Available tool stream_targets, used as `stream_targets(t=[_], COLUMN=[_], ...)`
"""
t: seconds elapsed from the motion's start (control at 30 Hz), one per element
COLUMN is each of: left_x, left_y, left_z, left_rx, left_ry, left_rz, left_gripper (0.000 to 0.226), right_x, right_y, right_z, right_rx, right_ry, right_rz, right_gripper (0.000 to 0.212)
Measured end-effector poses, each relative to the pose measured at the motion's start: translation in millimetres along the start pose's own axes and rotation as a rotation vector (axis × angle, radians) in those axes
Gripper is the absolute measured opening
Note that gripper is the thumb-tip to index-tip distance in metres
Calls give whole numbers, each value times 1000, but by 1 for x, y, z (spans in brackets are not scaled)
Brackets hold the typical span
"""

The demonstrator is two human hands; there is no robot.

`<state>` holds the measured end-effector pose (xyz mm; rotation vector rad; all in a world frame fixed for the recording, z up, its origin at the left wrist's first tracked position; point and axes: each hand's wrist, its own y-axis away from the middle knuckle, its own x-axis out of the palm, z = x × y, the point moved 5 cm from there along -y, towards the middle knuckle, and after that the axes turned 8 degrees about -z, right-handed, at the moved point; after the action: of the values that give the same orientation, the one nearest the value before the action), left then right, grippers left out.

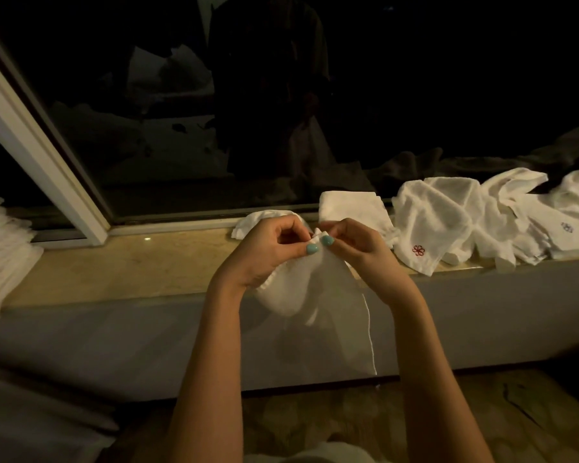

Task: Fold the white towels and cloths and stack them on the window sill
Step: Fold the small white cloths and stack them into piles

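A thin white cloth (331, 305) hangs in front of the window sill (131, 269). My left hand (268, 248) and my right hand (358, 245) pinch its top edge close together, thumbs nearly touching. Behind my hands on the sill lie a folded white towel (351, 208) and a smaller white cloth (258, 220), partly hidden by my left hand. To the right a loose pile of white towels (488, 218) spreads along the sill, one with a red flower mark (418, 250).
A dark window pane (281, 95) with a white frame post (37, 155) rises behind the sill. A white pleated curtain (0, 255) hangs at the far left. Below the sill is a grey wall, then a wooden surface (482, 412) near my arms.
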<state>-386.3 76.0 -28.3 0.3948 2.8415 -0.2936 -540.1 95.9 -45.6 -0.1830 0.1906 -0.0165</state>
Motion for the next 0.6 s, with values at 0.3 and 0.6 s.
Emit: stream_targets(t=[0.3,0.6], left_x=[-9,-22], left_y=[-2,-6], left_z=[-10,-21], left_rx=[40,73], left_ry=[-106,-243], left_rz=[-42,-69], left_gripper=[14,7], right_x=[6,4], right_y=[2,-7], right_z=[4,11], right_rx=[28,-14], right_ry=[-95,-204], right_rz=[103,32], right_gripper=[33,22])
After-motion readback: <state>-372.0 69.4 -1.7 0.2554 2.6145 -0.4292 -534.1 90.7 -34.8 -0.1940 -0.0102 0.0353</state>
